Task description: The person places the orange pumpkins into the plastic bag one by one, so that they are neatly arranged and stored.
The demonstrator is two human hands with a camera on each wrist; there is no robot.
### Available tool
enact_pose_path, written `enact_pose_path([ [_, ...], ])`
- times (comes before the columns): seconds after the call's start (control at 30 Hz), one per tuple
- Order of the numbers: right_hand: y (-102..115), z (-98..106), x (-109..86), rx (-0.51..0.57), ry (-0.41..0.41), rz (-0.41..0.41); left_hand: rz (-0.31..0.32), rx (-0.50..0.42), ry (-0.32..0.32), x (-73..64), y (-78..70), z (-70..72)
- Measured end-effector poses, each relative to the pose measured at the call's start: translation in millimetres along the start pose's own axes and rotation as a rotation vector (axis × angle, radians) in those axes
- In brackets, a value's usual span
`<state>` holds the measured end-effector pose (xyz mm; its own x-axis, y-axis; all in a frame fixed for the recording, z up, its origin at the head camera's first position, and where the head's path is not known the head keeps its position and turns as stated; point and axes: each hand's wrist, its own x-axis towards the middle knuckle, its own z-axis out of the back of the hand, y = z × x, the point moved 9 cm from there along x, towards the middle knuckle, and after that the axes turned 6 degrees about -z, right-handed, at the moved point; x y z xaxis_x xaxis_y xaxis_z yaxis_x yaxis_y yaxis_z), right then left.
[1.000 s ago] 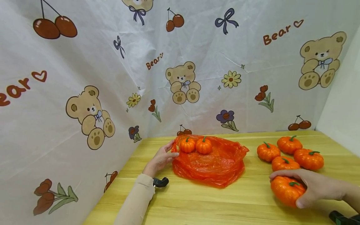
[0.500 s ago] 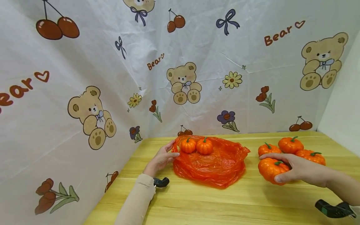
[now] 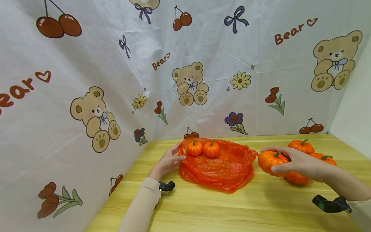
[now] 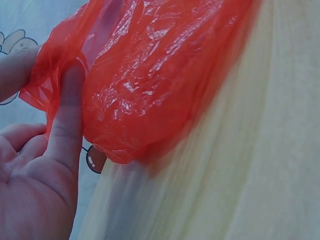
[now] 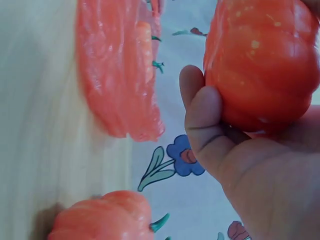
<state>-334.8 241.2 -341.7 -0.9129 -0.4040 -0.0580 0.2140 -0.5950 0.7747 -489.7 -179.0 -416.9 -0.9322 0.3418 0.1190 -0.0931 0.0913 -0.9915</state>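
A red plastic bag [image 3: 220,174] lies spread on the wooden table with its mouth facing up. Inside, toward the back left, sit two small orange pumpkins, one left [image 3: 194,148] and one right [image 3: 212,149]. My left hand [image 3: 166,163] holds the bag's left rim between thumb and fingers; the left wrist view shows the thin film [image 4: 140,90] around the fingertips. Off the table, just right of the bag, my right hand [image 3: 301,162] grips a larger orange pumpkin [image 5: 260,65] with a green stem. Fingers and thumb wrap its sides.
More pumpkins stand on the right of the table, one at the back [image 3: 300,146], one partly covered by my right hand [image 3: 325,158], one below it [image 3: 297,178]. A bear-print cloth [image 3: 246,106] rises behind the table. Black camera mounts sit at both wrists.
My right hand has lifted the pumpkin from the front of the right-hand group and carried it up and leftward toward the bag. The left hand stays at the bag's rim.
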Motion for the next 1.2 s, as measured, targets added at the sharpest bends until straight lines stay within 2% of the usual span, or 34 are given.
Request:
enact_pose_path([
  [0.13, 12.8, 8.1, 7.4, -0.021, -0.053, -0.002, 0.001, 0.003, 0.005, -0.5, -1.1, -0.3],
  [0.23, 20.4, 15.9, 12.7, -0.065, -0.111, -0.041, 0.001, 0.002, 0.006, -0.6, -2.1, -0.5],
  [0.37, 31.9, 21.0, 19.6, -0.063, -0.141, -0.053, -0.005, 0.003, 0.008, 0.6, -4.1, 0.0],
  [0.83, 58.5, 15.2, 63.5, 0.051, -0.149, -0.045, 0.004, 0.005, 0.003, 0.9, -0.5, 1.3],
  [1.2, 67.6, 9.4, 94.6, 0.134, -0.148, -0.069, 0.007, 0.008, 0.003, 1.8, -0.2, 0.5],
])
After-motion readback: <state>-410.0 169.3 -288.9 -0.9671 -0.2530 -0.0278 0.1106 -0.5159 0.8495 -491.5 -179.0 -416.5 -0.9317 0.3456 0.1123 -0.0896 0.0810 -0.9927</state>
